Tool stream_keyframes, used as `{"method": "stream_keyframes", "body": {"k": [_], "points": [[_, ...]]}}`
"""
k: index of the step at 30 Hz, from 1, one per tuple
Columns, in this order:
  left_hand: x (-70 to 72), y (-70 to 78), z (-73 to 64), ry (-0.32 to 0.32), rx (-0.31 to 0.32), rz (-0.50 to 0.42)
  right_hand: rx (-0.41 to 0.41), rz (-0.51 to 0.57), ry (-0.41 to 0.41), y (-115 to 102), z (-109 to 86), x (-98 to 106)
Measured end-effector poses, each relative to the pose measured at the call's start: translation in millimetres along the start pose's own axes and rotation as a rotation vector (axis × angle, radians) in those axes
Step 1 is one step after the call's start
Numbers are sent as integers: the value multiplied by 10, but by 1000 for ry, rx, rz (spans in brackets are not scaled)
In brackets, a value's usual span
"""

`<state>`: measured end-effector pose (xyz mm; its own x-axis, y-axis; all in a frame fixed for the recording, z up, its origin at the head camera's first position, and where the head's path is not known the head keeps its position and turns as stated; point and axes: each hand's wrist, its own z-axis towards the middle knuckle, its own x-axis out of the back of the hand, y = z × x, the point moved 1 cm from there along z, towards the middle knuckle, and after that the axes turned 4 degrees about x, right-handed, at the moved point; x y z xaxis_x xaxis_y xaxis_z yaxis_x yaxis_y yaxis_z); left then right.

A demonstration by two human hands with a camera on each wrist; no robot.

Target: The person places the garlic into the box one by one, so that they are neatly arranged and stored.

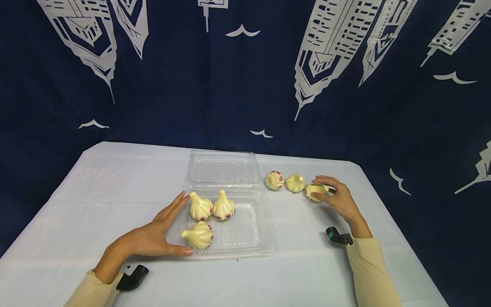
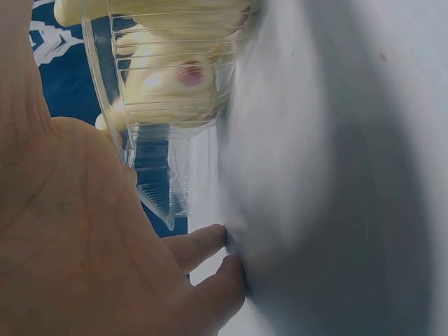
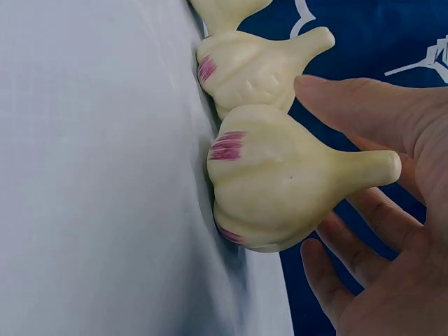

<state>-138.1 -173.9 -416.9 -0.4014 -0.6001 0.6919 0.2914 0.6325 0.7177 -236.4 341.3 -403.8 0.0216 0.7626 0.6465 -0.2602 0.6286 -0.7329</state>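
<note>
The left hand [image 1: 151, 236] lies along the left side of a clear plastic clamshell box [image 1: 245, 245], fingers stretched and spread, thumb at its front corner. Three cream garlic bulbs with purple streaks sit in the box's left half: one at the back left [image 1: 201, 207], a second beside it [image 1: 223, 206], another in front [image 1: 198, 235]. At the right, the right hand [image 1: 339, 200] spans the nearest bulb [image 3: 269, 182] of a row on the table. Its thumb and fingers are parted around that bulb, which stands neck up; some fingertips are hidden behind it.
Two more garlic bulbs, one at the row's left end [image 1: 274, 180] and one in the middle [image 1: 295, 183], stand right of the box. The box's lid [image 1: 226, 168] lies folded back behind it. A dark blue printed curtain [image 1: 184, 102] hangs beyond the white table [image 1: 126, 183].
</note>
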Motion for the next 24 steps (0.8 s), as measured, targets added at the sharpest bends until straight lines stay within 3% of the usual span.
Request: {"method": "stream_keyframes", "body": {"k": [15,24], "points": [[-3,-5,7,-2,2,-1,3,-36,-7,49,-2,-15],[-5,0,-5,-6,-3,-9,-35,-56,-34,76,2,-13]]}}
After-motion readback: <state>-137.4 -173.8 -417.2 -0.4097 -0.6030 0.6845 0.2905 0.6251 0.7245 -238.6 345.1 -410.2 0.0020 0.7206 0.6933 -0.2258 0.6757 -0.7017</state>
